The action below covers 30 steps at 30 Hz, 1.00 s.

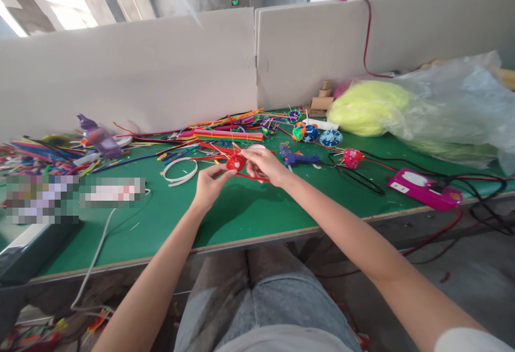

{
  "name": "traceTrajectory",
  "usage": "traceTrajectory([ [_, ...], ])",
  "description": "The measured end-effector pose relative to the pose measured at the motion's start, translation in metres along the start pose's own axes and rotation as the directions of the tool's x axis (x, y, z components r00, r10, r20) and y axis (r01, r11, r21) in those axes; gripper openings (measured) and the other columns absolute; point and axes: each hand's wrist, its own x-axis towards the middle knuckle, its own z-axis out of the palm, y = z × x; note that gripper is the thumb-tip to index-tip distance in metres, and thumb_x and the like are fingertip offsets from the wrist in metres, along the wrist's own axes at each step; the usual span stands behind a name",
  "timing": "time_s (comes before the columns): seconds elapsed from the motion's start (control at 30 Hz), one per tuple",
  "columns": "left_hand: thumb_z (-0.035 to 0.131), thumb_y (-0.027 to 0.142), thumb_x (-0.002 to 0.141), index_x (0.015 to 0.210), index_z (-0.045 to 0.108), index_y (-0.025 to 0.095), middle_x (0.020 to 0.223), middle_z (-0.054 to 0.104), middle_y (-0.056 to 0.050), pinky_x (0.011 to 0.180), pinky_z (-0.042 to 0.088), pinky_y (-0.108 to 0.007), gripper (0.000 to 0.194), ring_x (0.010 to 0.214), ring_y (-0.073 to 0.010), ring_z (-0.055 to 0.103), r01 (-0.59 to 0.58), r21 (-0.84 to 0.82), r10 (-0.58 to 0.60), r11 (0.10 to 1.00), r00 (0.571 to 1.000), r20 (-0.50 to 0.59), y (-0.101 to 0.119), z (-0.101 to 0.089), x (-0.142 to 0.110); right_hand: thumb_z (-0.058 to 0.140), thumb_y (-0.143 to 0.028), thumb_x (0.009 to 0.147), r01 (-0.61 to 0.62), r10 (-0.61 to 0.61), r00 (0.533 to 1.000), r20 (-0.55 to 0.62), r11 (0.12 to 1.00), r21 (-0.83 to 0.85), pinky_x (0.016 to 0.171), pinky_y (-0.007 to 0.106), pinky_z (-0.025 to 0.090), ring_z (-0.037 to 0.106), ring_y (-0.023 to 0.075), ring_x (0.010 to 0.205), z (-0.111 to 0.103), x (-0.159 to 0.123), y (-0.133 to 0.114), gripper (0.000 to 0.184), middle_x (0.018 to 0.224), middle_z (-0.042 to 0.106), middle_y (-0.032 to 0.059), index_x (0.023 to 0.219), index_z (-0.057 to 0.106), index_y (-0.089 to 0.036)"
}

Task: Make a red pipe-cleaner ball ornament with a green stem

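Denim-clad lap (261,298) nearest, below table edge. Red disc (230,165) held above green table (257,212), pinched between left hand's (210,181) thumb and fingers. Right hand (269,165) curled at its right side; exact grip unclear. Blue glue gun (301,158) beyond, rightward; then red ball (353,158).

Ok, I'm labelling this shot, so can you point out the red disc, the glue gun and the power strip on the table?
Red disc (235,161): head view, on its face.
Glue gun (300,159): head view, on its blue body.
Power strip (422,193): head view, on its magenta casing.
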Motion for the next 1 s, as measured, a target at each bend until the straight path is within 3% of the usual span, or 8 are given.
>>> traceTrajectory([
  [0.47,0.077,0.040,0.066,0.070,0.073,0.018,0.074,0.073,-0.004,0.071,0.048,-0.030,0.023,0.071,-0.0182,0.063,-0.009,-0.005,0.009,1.000,0.999,-0.034,0.0019,0.0018,0.0000,0.047,-0.030,0.093,-0.027,0.029,1.000,-0.007,0.983,0.181,0.028,0.016,0.028,0.038,0.0058,0.030,-0.0043,-0.0019,-0.0060,0.021,0.043,0.049,-0.0074,0.093,0.062,-0.015],
  [0.73,0.078,0.042,0.065,0.069,0.073,0.018,0.071,0.071,-0.003,0.070,0.048,-0.030,0.025,0.070,-0.0182,0.062,0.002,-0.024,-0.004,1.000,0.997,-0.082,0.0026,0.0024,0.0003,0.047,-0.026,0.093,-0.053,0.067,0.994,-0.083,0.985,0.163,0.030,0.016,0.031,0.041,0.0066,0.031,-0.0050,-0.0009,-0.0050,0.017,0.044,0.053,-0.0063,0.096,0.059,-0.016],
  [1.0,0.077,0.040,0.066,0.069,0.072,0.018,0.069,0.069,-0.002,0.066,0.046,-0.028,0.023,0.068,-0.0162,0.059,-0.015,-0.017,0.013,1.000,0.995,-0.102,0.0038,0.0022,0.0003,0.048,-0.028,0.094,-0.100,0.102,0.995,-0.009,0.986,0.130,0.028,0.014,0.030,0.044,0.0063,0.029,-0.0059,0.0023,0.0006,0.014,0.046,0.056,-0.0051,0.086,0.054,-0.018],
])
